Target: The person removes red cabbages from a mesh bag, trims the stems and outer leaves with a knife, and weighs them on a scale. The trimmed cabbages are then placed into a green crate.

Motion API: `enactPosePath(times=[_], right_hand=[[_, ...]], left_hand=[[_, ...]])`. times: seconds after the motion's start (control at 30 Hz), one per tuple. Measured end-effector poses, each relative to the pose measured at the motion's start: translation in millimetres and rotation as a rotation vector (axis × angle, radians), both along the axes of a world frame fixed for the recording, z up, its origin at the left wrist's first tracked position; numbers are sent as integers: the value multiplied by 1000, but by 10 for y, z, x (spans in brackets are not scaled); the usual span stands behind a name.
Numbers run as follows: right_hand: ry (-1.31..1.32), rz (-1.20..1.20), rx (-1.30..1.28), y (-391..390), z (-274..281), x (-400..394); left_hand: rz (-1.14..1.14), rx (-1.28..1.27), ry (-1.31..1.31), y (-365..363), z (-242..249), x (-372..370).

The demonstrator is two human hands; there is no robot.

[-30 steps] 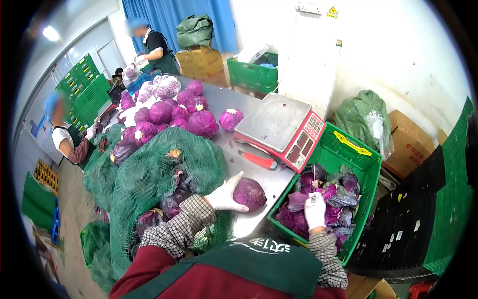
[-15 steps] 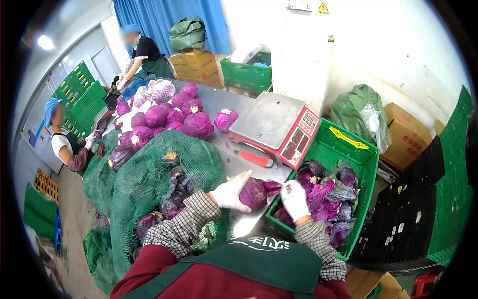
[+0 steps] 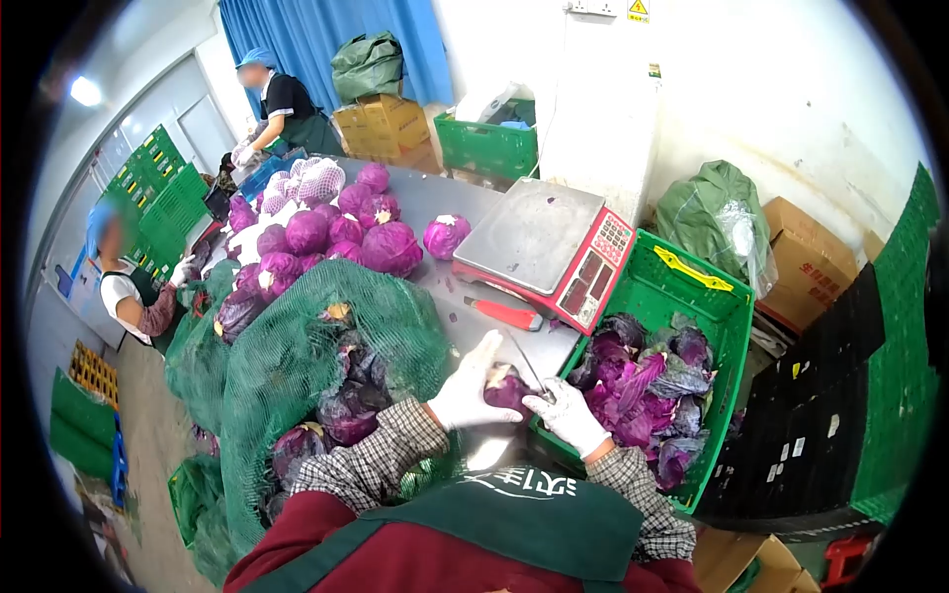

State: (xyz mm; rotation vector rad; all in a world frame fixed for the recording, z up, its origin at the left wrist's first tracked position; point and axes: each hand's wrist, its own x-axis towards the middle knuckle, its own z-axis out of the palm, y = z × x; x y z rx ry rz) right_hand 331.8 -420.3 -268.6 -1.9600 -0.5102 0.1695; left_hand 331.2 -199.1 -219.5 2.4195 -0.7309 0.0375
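A purple cabbage (image 3: 506, 392) with its pale stem end up stands on the metal table, between my gloved hands. My left hand (image 3: 474, 388) is spread open at the cabbage's left side, thumb and fingers apart. My right hand (image 3: 565, 411) is closed round a thin knife (image 3: 527, 362), whose blade points up and to the left just past the cabbage. Right of that hand, a green crate (image 3: 727, 381) holds loose purple leaves (image 3: 633, 390). A green mesh sack (image 3: 287, 366) with more cabbages lies to the left.
A red scale (image 3: 539, 242) and a red-handled tool (image 3: 508, 314) are on the table (image 3: 450, 193) ahead. Several cabbages (image 3: 393, 247) are piled beyond the sack. Two co-workers (image 3: 287, 109) stand at the far left side. Black crates (image 3: 801, 425) rise at the right.
The cabbage now stands stem end up. My left hand has opened beside it. My right hand has left the leaf it was pulling, and a knife blade now shows in it.
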Motion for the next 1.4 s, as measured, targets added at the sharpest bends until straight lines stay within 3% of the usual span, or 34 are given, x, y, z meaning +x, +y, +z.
enactPosePath(times=[0.03,0.13,0.17,0.2,0.27,0.4,0.47,0.53,0.57,0.6,0.63,0.67,0.7,0.73,0.8,0.87,1.0,1.03,1.1,1.13,1.33,1.4], right_hand=[[191,-21,271,60,-30,-67],[-115,-57,-26,35,149,-88],[-132,-94,5,45,148,-70],[-355,-127,-77,55,107,-22],[-196,-216,-21,58,70,16],[-314,-332,-74,-14,-77,152],[-398,-548,-111,-416,-555,431],[-346,-611,-142,-876,-771,547],[-335,-601,-86,-855,-620,483],[-316,-590,-34,-790,-384,330],[-212,-505,179,-633,-255,221],[-188,-394,126,-512,-64,138],[-106,-339,190,-388,-128,64],[-20,-281,254,-253,-125,-24],[398,-167,370,-71,53,-210],[505,-103,344,84,87,-304],[410,-104,312,33,116,-300],[406,-98,274,16,165,-302],[-350,-27,-45,26,-106,-222],[-239,-22,-47,28,-140,-247],[-221,-112,-228,150,8,-239],[-243,-8,-406,128,169,-197]], left_hand=[[44,12,72,17,-22,-12],[9,85,132,42,-38,-33],[1,152,114,42,-4,-69],[-11,221,102,42,11,-109],[-41,195,25,42,-21,-133],[-86,143,-21,125,-92,-154],[-72,98,39,216,-113,-204],[-31,46,118,315,-118,-243],[-55,-225,213,369,-371,-185],[42,-474,338,306,-319,-209],[186,-497,394,323,-349,-171],[325,-523,443,314,-374,-97],[446,-315,338,223,-281,-104],[385,-638,734,103,25,-149],[393,-539,591,93,-23,-222],[428,-210,470,12,26,-299],[239,140,15,-122,-7,-239],[240,139,30,-164,20,-229],[245,136,46,-193,45,-179],[248,133,54,-191,33,-154],[265,146,5,-292,-16,-115],[275,158,43,-336,1,-114]])
